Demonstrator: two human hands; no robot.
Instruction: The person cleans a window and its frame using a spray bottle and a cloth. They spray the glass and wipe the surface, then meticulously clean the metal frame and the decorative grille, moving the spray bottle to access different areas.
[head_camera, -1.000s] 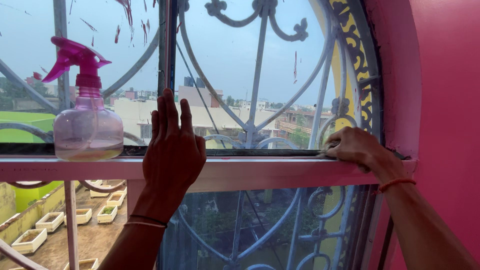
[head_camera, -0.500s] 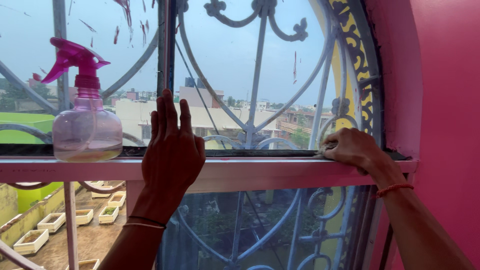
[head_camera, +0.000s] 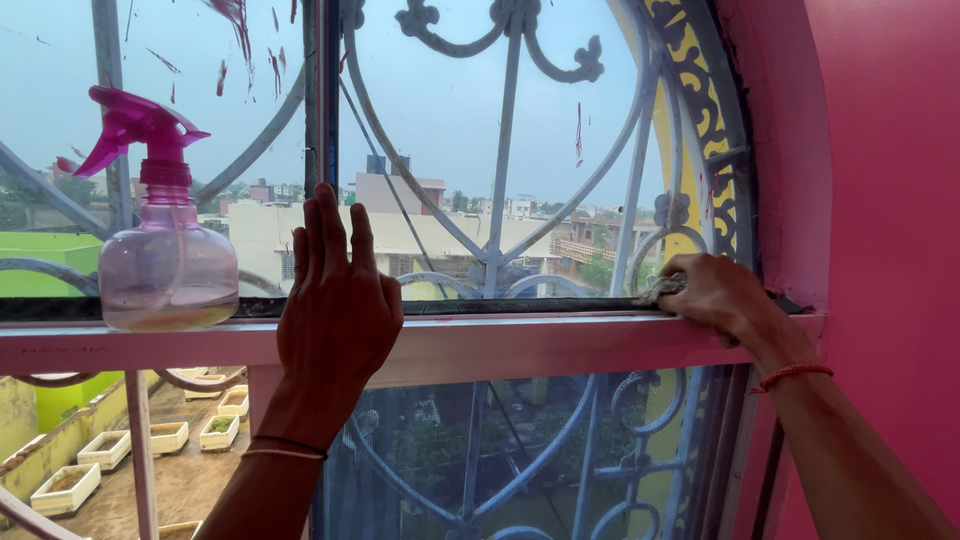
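Left hand (head_camera: 335, 315): lying flat and open at centre-left of the frame, palm pressing on the pink rail (head_camera: 520, 345), fingers (head_camera: 325, 235) reaching up over the glass (head_camera: 450, 110) — gripping nothing.
Right hand (head_camera: 722, 297): sitting at centre-right of the frame, fingers curled shut over a cloth (head_camera: 662, 288) and pressing it into the groove above the rail.
Cloth: only a small greyish edge is showing under the fingers, on the rail near the right end, close to the pink wall (head_camera: 880, 200).
Cloth handling: judging by the crumpled edge, it is soft, light and limp; bunching it under the fingertips is the sensible hold, as it offers no stiff edge to take.
Spray bottle (head_camera: 165, 245): standing upright on the rail at the left of the frame, well apart from both hands, with a magenta trigger head and a clear body showing only a shallow layer of liquid — probably light and easy to tip. The neck under the trigger is the likely place to take hold.
Glass handling: hard, smooth and breakable; red paint flecks are showing in the upper left.
Edges: the rail is narrow, with an open drop to the rooftop planters (head_camera: 150, 440) at lower left.
Open room: the groove is lying free between the two hands; to the right, the wall is closing off the run almost at once.
Grille (head_camera: 510, 150): its curled white bars are standing outside the glass.
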